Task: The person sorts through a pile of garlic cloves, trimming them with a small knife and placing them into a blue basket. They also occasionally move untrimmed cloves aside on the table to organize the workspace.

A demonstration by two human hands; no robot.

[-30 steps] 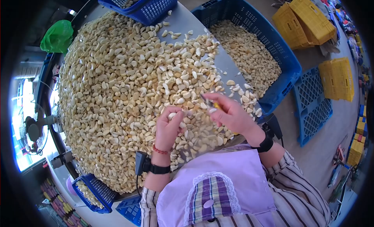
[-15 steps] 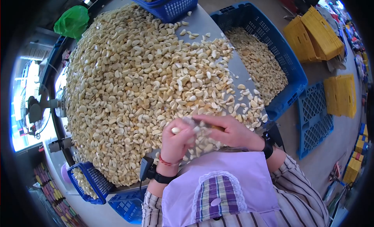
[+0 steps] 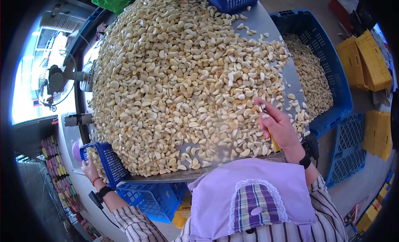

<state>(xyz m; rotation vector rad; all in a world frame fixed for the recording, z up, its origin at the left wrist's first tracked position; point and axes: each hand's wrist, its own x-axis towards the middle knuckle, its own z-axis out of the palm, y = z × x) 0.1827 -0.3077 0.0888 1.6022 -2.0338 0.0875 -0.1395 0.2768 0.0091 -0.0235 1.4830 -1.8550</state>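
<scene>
Pale, clove-like pieces (image 3: pixel 174 84) lie in a wide heap on a metal table (image 3: pixel 266 23). Over the heap's right side, my right hand (image 3: pixel 280 127) is closed around a small yellow-handled tool (image 3: pixel 274 141), with a pale piece by its fingertips. My left hand (image 3: pixel 90 170) is at the lower left, over the near end of a small blue basket (image 3: pixel 114 165) that holds more pieces. Its fingers are partly spread, and nothing shows in them.
A large blue crate (image 3: pixel 332 71) with more pieces stands right of the table. Another blue basket (image 3: pixel 232 1) sits at the top. Yellow crates (image 3: pixel 370 61) and a blue pallet (image 3: pixel 348 146) lie farther right. A fan (image 3: pixel 58 80) stands at the left, blue crates (image 3: pixel 153 198) below.
My hands have moved apart: the left from the heap's front edge to the small basket, the right a little up and right with the tool. The view has shifted left.
</scene>
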